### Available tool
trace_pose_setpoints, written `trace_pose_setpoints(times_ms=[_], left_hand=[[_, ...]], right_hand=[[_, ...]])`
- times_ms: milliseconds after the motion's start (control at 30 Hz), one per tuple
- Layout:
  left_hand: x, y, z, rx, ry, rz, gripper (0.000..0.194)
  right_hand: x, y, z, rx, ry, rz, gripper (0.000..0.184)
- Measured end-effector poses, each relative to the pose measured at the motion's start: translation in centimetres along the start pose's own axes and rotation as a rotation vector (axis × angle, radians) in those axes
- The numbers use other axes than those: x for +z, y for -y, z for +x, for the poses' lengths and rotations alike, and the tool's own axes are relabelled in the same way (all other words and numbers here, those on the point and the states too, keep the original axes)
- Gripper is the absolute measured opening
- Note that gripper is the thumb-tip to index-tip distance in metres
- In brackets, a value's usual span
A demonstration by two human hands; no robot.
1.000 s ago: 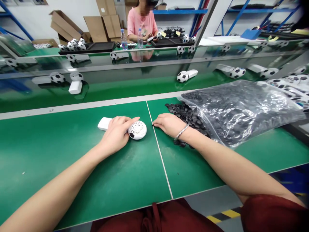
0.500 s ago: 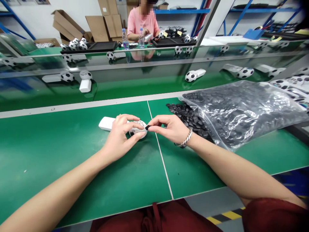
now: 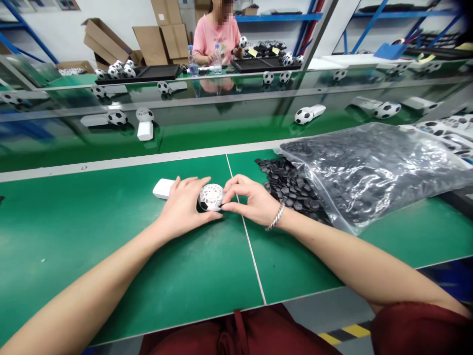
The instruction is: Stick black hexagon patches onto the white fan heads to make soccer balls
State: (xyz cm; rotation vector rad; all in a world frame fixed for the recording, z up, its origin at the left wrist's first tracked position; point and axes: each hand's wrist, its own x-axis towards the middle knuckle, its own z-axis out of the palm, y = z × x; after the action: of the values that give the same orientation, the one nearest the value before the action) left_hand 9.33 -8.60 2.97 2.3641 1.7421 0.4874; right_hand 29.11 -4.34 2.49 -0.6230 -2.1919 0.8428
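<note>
Between the fingers of both hands, a white openwork plastic ball [image 3: 211,197] rests on the green bench [image 3: 111,266]. The left hand [image 3: 184,209] curves around its left side, fingers spread slightly, while the right hand [image 3: 251,195] presses its fingertips against the right side. Just behind the left fingers lies a white rectangular handle [image 3: 163,188]. Beyond the right fingers, black pentagonal patches [image 3: 291,190] spill from a clear plastic bag [image 3: 373,177].
</note>
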Motion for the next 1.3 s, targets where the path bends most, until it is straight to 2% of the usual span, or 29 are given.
trace_pose_setpoints(times_ms=[67, 300, 433, 600, 700, 767, 867, 1000, 1067, 1133, 1233, 1300], left_hand=[[0.1, -0.1, 0.0, -0.005, 0.031, 0.022, 0.076], [-0.2, -0.5, 0.0, -0.016, 0.027, 0.010, 0.070], [-0.1, -0.4, 0.0, -0.007, 0.022, 0.004, 0.067], [0.0, -0.6, -0.1, 0.001, 0.015, -0.006, 0.060], [0.0, -0.9, -0.1, 0.004, 0.008, -0.030, 0.056], [0.1, -1.0, -0.2, 0.008, -0.003, -0.047, 0.055], [0.2, -0.9, -0.2, 0.023, -0.021, -0.068, 0.054], [0.2, -0.6, -0.1, 0.084, 0.004, -0.087, 0.054], [0.1, -0.5, 0.0, 0.124, 0.039, -0.103, 0.061], [-0.2, -0.4, 0.0, 0.144, 0.066, -0.115, 0.067], [-0.6, -0.4, -0.2, 0.150, 0.115, -0.130, 0.063], [-0.7, -0.8, -0.5, 0.142, 0.134, -0.137, 0.058]], right_hand=[[0.4, -0.2, -0.1, 0.005, -0.009, -0.006, 0.007], [1.2, -0.6, -0.1, 0.048, -0.066, -0.009, 0.013], [1.2, -0.7, 0.0, 0.112, -0.049, 0.012, 0.020], [1.4, -1.0, 0.1, 0.282, 0.021, 0.243, 0.040], [1.8, -1.1, 0.0, 0.298, 0.057, 0.393, 0.045], [2.0, -1.1, -0.1, 0.307, 0.046, 0.381, 0.044], [2.2, -1.0, 0.0, 0.317, 0.008, 0.298, 0.043], [1.1, -1.1, 0.5, 0.317, 0.090, 0.200, 0.036], [-0.4, -1.2, 0.7, 0.337, 0.097, -0.009, 0.022], [-2.1, -1.3, 0.8, 0.382, 0.083, -0.357, 0.016], [-4.1, -1.3, 0.7, 0.545, 0.191, -0.783, 0.025], [-4.6, -1.4, 0.7, 0.620, 0.285, -0.849, 0.026]])
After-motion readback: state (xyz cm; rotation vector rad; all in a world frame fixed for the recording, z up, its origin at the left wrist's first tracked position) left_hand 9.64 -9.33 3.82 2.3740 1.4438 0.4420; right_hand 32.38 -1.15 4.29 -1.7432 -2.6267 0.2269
